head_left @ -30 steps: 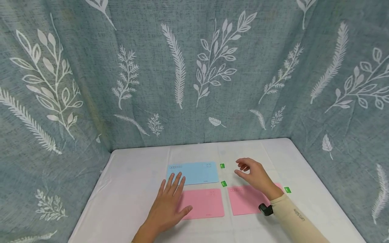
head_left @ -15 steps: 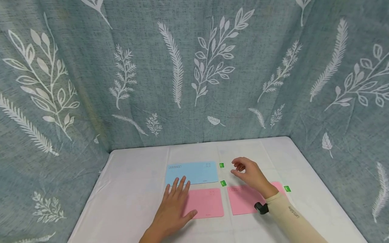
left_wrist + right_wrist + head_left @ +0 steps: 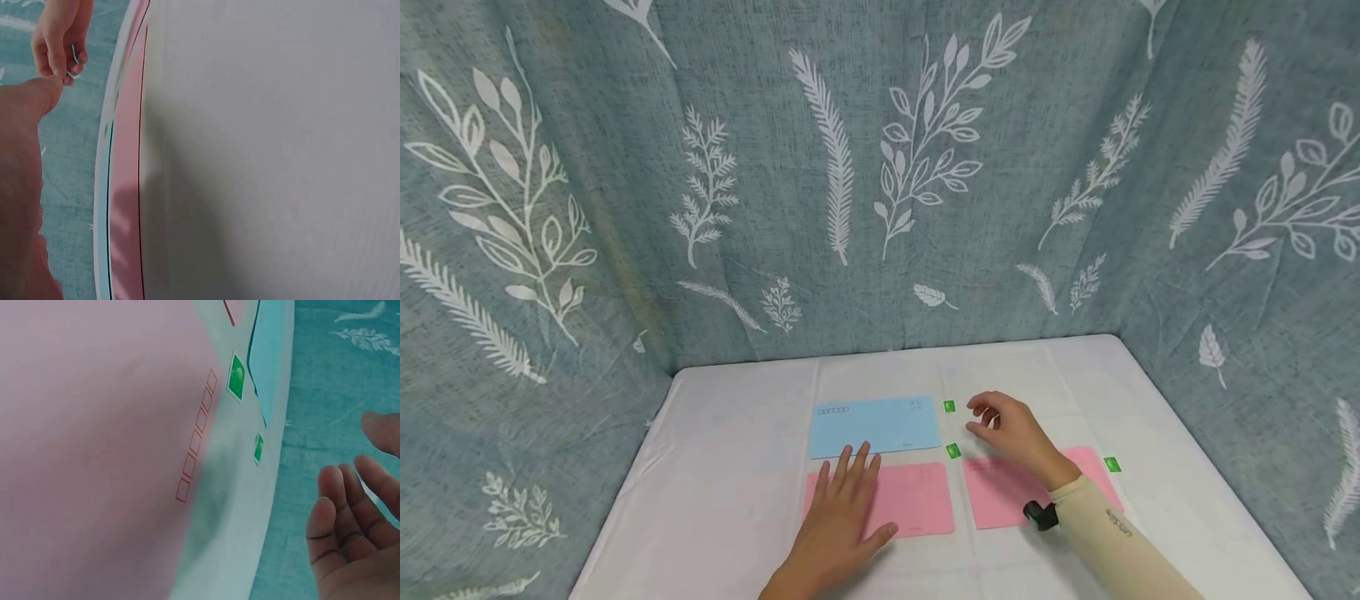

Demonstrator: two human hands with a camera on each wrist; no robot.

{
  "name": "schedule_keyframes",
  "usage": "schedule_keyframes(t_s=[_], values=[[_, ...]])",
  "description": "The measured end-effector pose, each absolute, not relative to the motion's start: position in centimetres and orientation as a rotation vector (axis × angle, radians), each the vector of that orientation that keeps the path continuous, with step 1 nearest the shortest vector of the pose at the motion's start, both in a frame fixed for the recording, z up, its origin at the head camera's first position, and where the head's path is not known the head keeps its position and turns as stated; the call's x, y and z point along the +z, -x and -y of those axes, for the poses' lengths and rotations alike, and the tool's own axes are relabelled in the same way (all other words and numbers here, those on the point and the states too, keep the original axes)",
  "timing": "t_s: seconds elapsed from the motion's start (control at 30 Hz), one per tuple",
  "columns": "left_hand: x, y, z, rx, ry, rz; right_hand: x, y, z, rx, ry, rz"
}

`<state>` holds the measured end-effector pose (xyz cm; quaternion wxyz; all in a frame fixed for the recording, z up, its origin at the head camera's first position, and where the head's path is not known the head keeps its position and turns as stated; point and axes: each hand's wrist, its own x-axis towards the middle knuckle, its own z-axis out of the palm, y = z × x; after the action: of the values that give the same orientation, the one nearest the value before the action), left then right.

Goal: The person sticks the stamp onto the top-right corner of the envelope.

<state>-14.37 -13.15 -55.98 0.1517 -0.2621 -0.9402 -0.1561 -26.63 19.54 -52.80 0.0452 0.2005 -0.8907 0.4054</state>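
My left hand (image 3: 841,523) is over the left part of a pink envelope (image 3: 917,500), with its fingers spread and straight. Shadow below it in the left wrist view suggests a gap above the table. My right hand (image 3: 1013,427) hangs over the far edge of a second pink envelope (image 3: 1090,479), fingers loosely curled, thumb apart, holding nothing visible. Behind the left pink envelope lies a blue envelope (image 3: 872,429). Small green stamps lie beside the envelopes: one (image 3: 950,407) right of the blue, one (image 3: 953,451) between the pink ones, and one (image 3: 1112,464) at far right.
A white cloth covers the table (image 3: 730,450). Blue-grey curtains (image 3: 775,208) with white leaf prints stand behind it and on both sides. A small black device (image 3: 1040,515) is worn under my right wrist, at the end of a beige sleeve (image 3: 1112,533).
My left hand has moved right and slightly nearer, off the blue envelope's corner. My right hand has drifted a little left. The envelopes and stamps lie as before.
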Motion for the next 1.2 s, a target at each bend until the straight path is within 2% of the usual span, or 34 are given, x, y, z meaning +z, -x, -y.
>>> schedule_keyframes(t_s=[0.63,1.2], values=[[-56.6,13.6,11.6,-0.506,0.75,2.963,-54.2,26.9,-18.4,1.317,-0.541,2.818],[-58.1,13.3,11.4,-0.562,0.772,2.919,-55.2,27.3,-17.6,1.309,-0.515,2.906]])
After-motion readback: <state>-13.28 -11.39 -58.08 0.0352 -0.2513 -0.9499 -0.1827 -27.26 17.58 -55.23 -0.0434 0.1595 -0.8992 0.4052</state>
